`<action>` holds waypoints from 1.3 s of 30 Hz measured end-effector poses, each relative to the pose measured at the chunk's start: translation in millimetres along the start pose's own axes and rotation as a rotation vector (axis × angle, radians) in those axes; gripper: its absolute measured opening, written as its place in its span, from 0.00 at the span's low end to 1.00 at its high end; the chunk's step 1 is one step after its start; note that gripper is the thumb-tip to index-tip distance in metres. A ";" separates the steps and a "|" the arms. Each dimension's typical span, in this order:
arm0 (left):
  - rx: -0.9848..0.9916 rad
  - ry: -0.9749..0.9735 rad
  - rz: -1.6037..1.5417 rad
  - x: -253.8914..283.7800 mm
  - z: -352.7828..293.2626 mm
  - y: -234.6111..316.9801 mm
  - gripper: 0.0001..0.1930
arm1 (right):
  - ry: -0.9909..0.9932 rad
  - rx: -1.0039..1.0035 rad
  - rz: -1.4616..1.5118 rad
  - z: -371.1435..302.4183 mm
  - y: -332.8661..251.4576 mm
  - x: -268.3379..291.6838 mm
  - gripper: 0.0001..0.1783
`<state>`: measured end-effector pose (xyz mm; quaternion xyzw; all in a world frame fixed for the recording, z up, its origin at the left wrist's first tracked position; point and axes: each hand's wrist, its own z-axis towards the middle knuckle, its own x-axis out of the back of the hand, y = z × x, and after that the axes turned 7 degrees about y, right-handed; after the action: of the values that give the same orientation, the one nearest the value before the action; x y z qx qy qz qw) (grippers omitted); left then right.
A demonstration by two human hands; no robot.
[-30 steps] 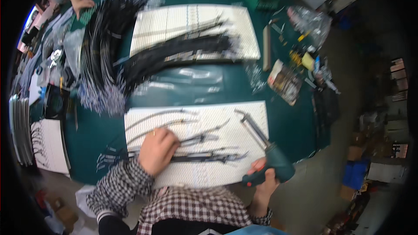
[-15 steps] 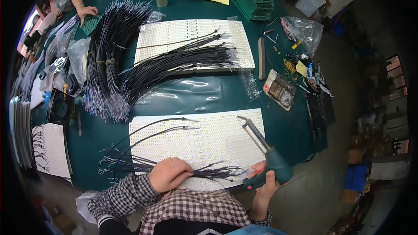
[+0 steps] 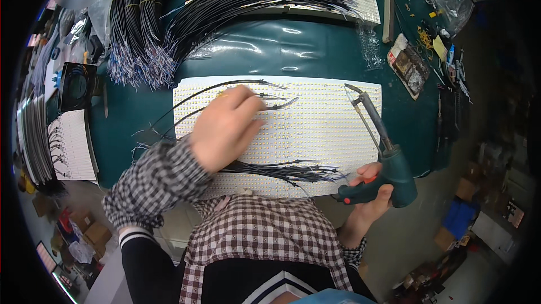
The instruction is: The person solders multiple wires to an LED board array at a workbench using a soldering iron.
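Fingers of left hand (image 3: 225, 129) bent, seemingly pinching black cable (image 3: 275, 107), but blurred, cannot tell surely; its end just to the right, long axis left to right, over white board (image 3: 321, 135); right hand (image 3: 366, 211) farther, clasping green soldering gun (image 3: 399, 177).

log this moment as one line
left hand: at cable, over board | right hand: gripping soldering gun | cable bundle: on board, near side

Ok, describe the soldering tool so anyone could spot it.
On the green table, find the nearer white board. At its right side, the right hand grips the soldering tool, pistol-shaped and dark green; unlike the thin black wires nearby, it's chunky with red accents.
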<state>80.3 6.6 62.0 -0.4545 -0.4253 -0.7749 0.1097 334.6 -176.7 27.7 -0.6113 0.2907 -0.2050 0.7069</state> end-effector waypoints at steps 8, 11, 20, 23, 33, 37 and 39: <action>-0.031 0.009 -0.067 -38.4 27.4 -2.1 0.07 | 0.130 -0.126 -0.007 -11.3 -7.1 -5.1 0.36; 0.021 0.015 -0.113 -28.5 17.2 5.8 0.06 | 0.050 -0.138 -0.004 -5.3 -10.0 -6.9 0.34; 0.217 -0.049 -0.150 -32.6 11.6 -5.6 0.06 | 0.022 -0.144 -0.038 -10.6 -14.6 -13.1 0.32; 0.266 -0.007 -0.203 -36.5 7.5 -9.4 0.06 | 0.029 -0.160 -0.024 -19.2 -10.3 -10.5 0.33; 0.419 -0.012 -0.508 -34.8 11.9 -13.0 0.05 | -0.078 -0.153 -0.025 -27.1 -1.2 -5.8 0.38; 0.391 0.022 -0.499 -31.7 11.1 -10.7 0.05 | -0.083 -0.130 -0.051 -26.4 0.1 -6.7 0.39; 0.350 0.037 -0.468 -33.4 10.7 -10.3 0.05 | -0.123 -0.170 -0.058 -26.0 -3.2 -5.5 0.40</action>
<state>99.8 13.8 32.0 -0.3038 -0.6439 -0.7021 0.0124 313.5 -193.0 29.5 -0.6888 0.2454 -0.1620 0.6627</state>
